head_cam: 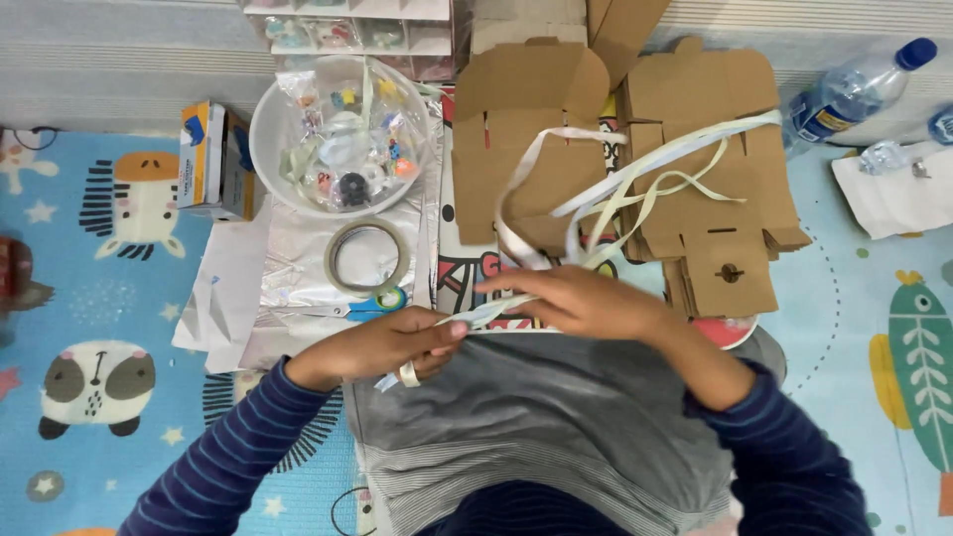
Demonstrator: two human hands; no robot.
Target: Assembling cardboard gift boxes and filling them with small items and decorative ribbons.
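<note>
The floor was covered with a light blue play mat (109, 298) printed with cartoon animals, and the person sat on it with a grey cloth (536, 407) spread over their lap. Both hands met just above that cloth, working a bunch of pale ribbons (635, 184). The left hand (387, 342) had its thumb and fingers pressed together on the near ends of the ribbons, with a short loop of one poking out below the fingers. The right hand (586, 303) lay over the same strands just beside it, fingers curled down on them, though I couldn't really tell how tight that grip was. From the hands the ribbons ran up and away in loose loops, draped across a pile of flat brown cardboard boxes (715, 149) not yet folded up. Left of the cardboard sat a roll of tape (367, 256) on a sheet of silvery wrap (288, 268), with scissors (372, 305) with blue-green handles right below it. Behind those was a white bowl (268, 129) full of small trinkets in clear bags, and a small box (208, 159) stood beside the bowl. Way over at the top right a plastic water bottle (854, 89) lay on its side near some white paper (893, 194).
</note>
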